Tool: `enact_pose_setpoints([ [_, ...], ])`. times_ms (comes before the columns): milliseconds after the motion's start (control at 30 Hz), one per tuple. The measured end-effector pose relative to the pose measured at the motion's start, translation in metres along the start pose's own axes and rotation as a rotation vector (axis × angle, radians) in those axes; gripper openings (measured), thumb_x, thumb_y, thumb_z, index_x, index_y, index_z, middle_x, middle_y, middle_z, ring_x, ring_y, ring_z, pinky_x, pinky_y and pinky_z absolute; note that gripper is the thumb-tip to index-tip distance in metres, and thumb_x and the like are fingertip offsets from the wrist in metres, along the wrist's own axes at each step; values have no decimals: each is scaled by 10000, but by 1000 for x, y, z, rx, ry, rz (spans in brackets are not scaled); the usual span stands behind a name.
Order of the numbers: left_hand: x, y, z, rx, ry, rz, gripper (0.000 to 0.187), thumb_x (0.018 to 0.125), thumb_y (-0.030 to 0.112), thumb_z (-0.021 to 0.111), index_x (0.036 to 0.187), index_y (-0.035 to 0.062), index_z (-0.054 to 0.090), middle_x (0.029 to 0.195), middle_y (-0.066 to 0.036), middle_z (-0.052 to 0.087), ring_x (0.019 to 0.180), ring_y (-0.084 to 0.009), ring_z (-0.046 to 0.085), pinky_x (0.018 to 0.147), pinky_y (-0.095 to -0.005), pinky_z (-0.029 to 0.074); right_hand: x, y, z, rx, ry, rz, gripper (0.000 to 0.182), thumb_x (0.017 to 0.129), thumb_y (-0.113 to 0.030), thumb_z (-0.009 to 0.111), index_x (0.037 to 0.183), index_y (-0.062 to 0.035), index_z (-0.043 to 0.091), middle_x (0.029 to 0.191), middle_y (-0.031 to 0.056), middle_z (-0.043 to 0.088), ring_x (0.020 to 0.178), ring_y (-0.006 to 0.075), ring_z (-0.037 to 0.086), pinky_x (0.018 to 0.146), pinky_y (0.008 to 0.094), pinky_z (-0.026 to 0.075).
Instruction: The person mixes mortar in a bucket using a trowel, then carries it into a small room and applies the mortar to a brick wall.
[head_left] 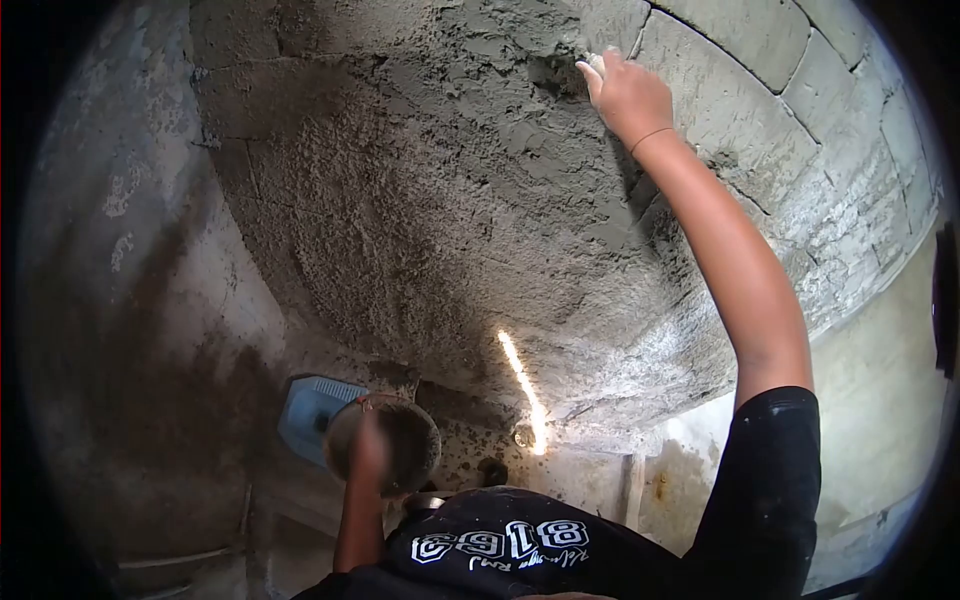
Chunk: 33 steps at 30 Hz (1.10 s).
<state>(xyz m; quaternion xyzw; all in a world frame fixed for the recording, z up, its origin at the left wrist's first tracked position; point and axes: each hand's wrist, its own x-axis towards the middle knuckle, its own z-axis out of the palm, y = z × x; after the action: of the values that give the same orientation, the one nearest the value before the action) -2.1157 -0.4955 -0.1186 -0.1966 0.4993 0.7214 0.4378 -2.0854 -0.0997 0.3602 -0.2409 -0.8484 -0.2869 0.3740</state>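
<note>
My right hand [635, 100] is raised high against the wall, closed around the pale handle of what looks like a trowel [597, 64]. Its blade is hard to make out against the dark, wet mortar. Around it, fresh grey mortar [500, 120] covers the upper middle of the wall in a rough layer. Low on the left, my left hand [370, 445] is smeared by motion over a round dark bucket [425, 440]. Whether its fingers grip the bucket or reach inside cannot be told.
A blue squat toilet pan [300, 415] lies on the floor, partly behind the bucket. Bare blocks with open joints [740, 75] show at the upper right. A stained side wall [130, 260] stands at left. A bright light streak [520, 385] crosses the lower wall.
</note>
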Motion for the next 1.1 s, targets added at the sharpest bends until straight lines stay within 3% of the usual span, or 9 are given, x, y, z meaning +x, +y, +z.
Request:
enact_pose_setpoints([
  [167,7,-1,0,54,-9,-6,508,927,597,509,650,204,346,487,66,196,343,-99,187,353,-276,138,-5,16,40,-43,-28,71,400,936,-418,519,1032,-33,575,795,187,689,747,371,682,644,482,546],
  [267,18,-8,-3,13,-45,-47,468,926,534,563,647,208,375,492,66,250,345,-79,200,344,-261,127,-1,15,31,-57,-57,79,388,936,-399,523,1025,-25,571,813,183,694,756,367,686,646,478,550],
  [467,19,-10,3,38,-46,-68,474,914,542,577,646,209,372,490,67,250,344,-81,201,346,-263,127,-4,35,16,-114,-120,42,402,944,-396,509,1024,-7,569,818,187,694,786,374,686,683,483,548],
  [633,23,-9,14,53,-76,-57,479,909,555,577,646,212,371,484,72,241,343,-78,198,348,-264,123,-17,32,14,36,-204,109,441,939,-400,497,1034,24,575,836,232,683,789,413,669,744,478,538],
  [767,23,-5,23,76,-105,-44,475,914,552,571,647,213,371,483,76,239,346,-72,202,348,-262,126,-21,39,30,210,-276,39,462,934,-401,515,916,44,640,830,277,660,824,427,649,772,477,517],
  [900,20,-2,31,90,-64,-72,474,916,548,571,648,212,371,484,76,239,349,-70,208,349,-260,132,-21,37,12,248,-104,58,518,927,-455,530,873,50,630,780,285,644,762,453,630,738,498,507],
  [1100,34,-8,42,93,-83,-21,473,917,543,572,649,212,368,494,75,243,352,-70,211,351,-256,130,13,40,22,269,17,95,491,934,-440,518,881,36,627,832,278,657,791,445,646,716,500,523],
])
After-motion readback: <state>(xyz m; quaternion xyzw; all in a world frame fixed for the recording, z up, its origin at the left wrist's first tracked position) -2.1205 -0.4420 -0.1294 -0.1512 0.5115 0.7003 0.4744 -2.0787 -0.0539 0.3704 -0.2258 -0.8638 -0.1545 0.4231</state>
